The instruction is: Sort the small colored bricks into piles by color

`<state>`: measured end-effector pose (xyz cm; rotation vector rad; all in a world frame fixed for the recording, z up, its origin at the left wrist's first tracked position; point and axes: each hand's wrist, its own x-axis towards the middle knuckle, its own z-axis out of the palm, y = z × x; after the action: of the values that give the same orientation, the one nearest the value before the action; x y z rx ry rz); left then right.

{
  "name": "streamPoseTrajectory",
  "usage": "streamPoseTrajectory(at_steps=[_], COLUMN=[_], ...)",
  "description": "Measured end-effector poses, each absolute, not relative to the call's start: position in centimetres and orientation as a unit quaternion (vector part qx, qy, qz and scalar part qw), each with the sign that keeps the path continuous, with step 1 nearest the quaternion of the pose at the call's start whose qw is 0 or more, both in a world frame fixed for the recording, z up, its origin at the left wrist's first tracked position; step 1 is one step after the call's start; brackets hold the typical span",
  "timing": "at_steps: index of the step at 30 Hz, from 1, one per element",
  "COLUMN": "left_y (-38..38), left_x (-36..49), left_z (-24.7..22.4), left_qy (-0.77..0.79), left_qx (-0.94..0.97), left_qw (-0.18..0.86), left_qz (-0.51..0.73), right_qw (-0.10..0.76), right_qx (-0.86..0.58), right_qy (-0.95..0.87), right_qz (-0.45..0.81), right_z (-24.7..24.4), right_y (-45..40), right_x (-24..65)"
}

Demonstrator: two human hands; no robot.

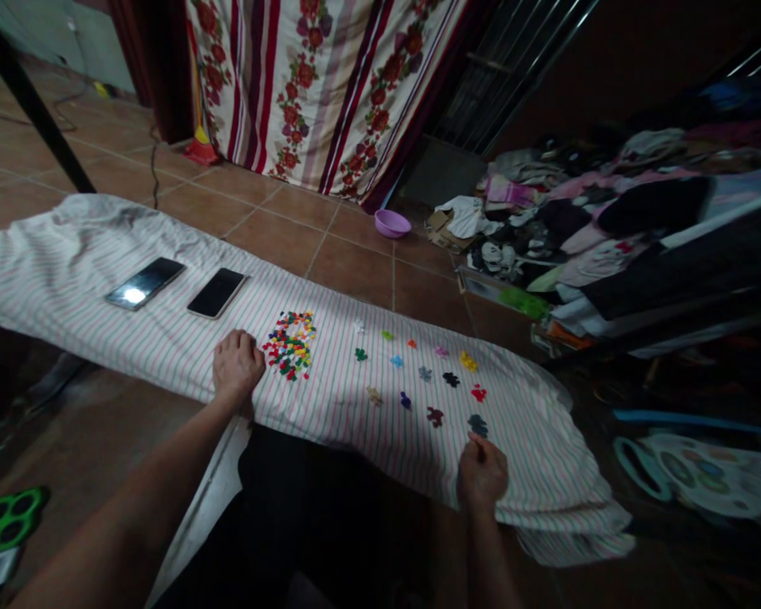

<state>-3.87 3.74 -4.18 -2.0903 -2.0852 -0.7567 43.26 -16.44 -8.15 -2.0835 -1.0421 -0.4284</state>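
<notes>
My left hand point(238, 364) rests on the striped cloth with its fingers curled in. It lies just left of a mixed heap of tiny coloured pieces point(292, 345); whatever is under the fingers is hidden. My right hand point(483, 469) is closed, thumb and forefinger pinched together, beside a small dark grey pile point(478, 425). Nothing can be made out between those fingertips. Several single-colour piles stand in rows between the hands, among them a brown pile point(435, 416), a red pile point(478, 392), a black pile point(451, 380) and a yellow pile point(468, 361).
Two phones point(217, 293) point(145, 283) lie on the striped cloth point(330, 381) at the left. Beyond the table, a purple basin point(391, 223) stands on the tiled floor before a flowered curtain point(304, 85). Heaped clothes point(545, 211) fill the right side.
</notes>
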Motion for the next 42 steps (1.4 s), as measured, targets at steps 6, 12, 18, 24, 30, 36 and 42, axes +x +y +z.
streamPoseTrajectory(at_steps=[6,12,18,24,30,36,42], left_y=[3.7,3.6,3.7,3.8,3.8,3.7,3.8], left_x=[-3.9,-3.8,-3.7,-3.7,-3.7,-3.6,-3.6], left_z=[-4.1,-4.0,-4.1,-4.3,-4.3,-4.0,-4.3], left_qy=[-0.683,-0.682,-0.681,-0.681,-0.682,-0.682,-0.678], left_qx=[-0.687,-0.686,-0.684,-0.683,-0.681,-0.68,-0.682], left_qw=[0.052,0.048,0.039,0.036,0.03,0.025,0.023], left_qz=[-0.243,-0.25,-0.259,-0.26,-0.266,-0.268,-0.275], right_qw=[0.386,0.409,0.43,0.418,0.367,0.256,0.2], right_qx=[-0.785,-0.773,-0.737,-0.667,-0.598,-0.584,-0.571], right_qy=[-0.451,-0.453,-0.501,-0.615,-0.709,-0.762,-0.787], right_qz=[-0.177,-0.176,-0.141,-0.033,0.069,0.11,0.121], right_z=[-8.0,-6.6,-4.6,-4.4,-4.1,-2.8,-2.4], right_y=[-16.5,-15.2,-11.7,-7.1,-2.0,3.5,7.1], right_x=[42.0,39.6,34.5,26.5,18.7,14.5,13.0])
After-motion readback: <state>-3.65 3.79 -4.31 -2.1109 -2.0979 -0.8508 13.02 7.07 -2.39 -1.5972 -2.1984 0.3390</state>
